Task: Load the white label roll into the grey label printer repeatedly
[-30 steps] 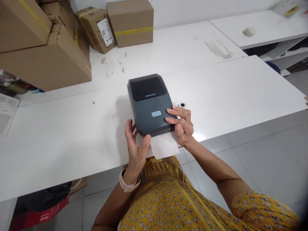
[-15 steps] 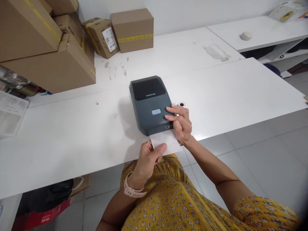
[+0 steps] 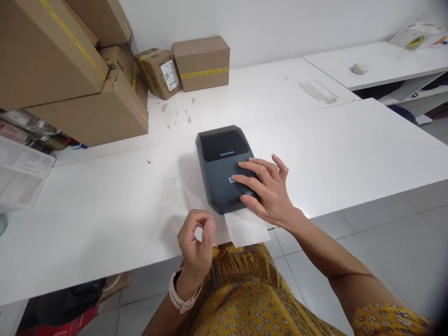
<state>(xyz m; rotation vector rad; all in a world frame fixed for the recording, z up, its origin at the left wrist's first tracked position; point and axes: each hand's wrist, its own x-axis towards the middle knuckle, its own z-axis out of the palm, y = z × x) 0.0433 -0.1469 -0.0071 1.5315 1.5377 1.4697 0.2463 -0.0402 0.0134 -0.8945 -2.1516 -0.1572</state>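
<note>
A dark blue-grey label printer [image 3: 222, 186] with a black window stands near the table's front edge. White label paper [image 3: 247, 228] sticks out of its near end and hangs over the edge. My right hand [image 3: 269, 189] lies on the printer with fingers spread, the index fingertip on the light-blue button [image 3: 232, 179]. Left of the paper, my left hand [image 3: 196, 240] hovers apart from it, the fingers curled toward the thumb with a gap and nothing seen between them.
Cardboard boxes [image 3: 203, 60] with yellow tape stand at the back and left of the white table [image 3: 122, 210]. A clear plastic bin [image 3: 24, 172] is at far left. A round whitish object [image 3: 360, 68] sits on the right-hand table.
My left hand has let go of the paper and moved left. My right hand has shifted from the printer's right edge onto its top, a finger now on the button. The view has tilted up slightly.
</note>
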